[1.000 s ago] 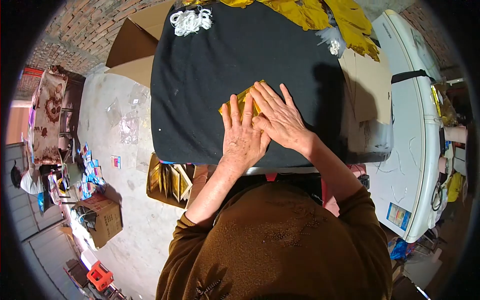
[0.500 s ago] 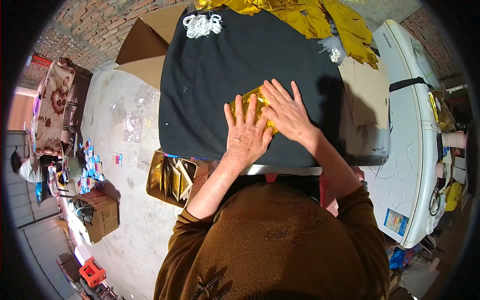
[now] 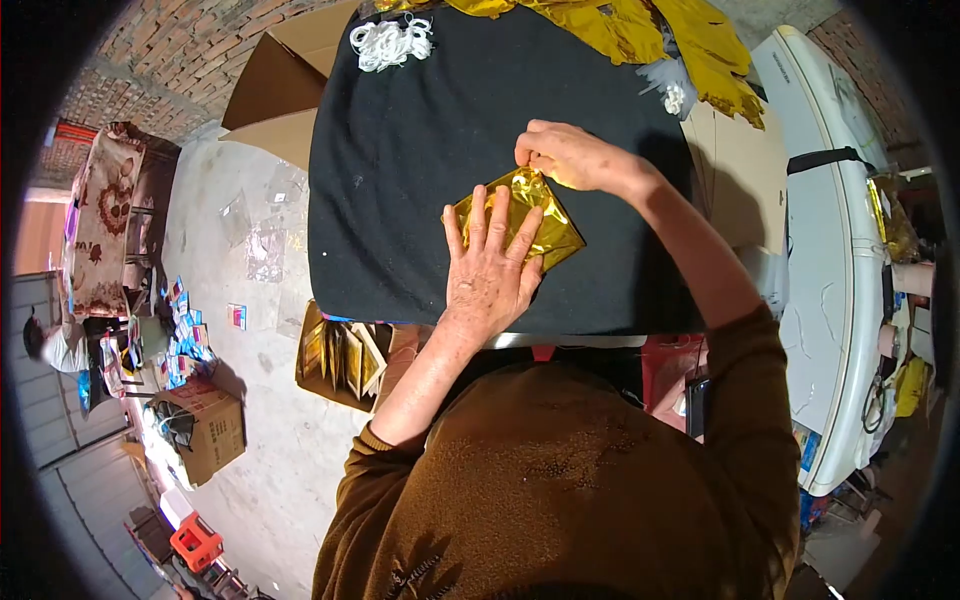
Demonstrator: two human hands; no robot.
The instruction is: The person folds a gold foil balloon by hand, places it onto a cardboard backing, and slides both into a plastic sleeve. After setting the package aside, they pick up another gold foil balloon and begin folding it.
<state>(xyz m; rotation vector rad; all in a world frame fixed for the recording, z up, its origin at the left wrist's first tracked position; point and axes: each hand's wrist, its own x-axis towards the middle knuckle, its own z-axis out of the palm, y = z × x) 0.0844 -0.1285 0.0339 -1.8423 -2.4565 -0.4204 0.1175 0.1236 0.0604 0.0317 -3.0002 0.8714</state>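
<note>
A flat gold foil packet (image 3: 553,232) lies tilted on the black cloth (image 3: 400,140) that covers the table. My left hand (image 3: 487,260) rests on its left part, fingers spread and pointing away from me. At the packet's far corner is my right hand (image 3: 570,155), its fingers pinched together on the gold foil there. The fingertips of my right hand are partly hidden by the hand itself.
White string (image 3: 391,44) lies at the cloth's far left, gold foil sheets (image 3: 600,35) along the far edge. An open carton (image 3: 270,95) stands left; a box of gold packets (image 3: 340,360) sits below the near left edge. A white appliance (image 3: 830,260) stands right.
My right hand has lifted off the packet, moved to its far corner and closed there. More of the gold foil shows. My left hand has stayed nearly still.
</note>
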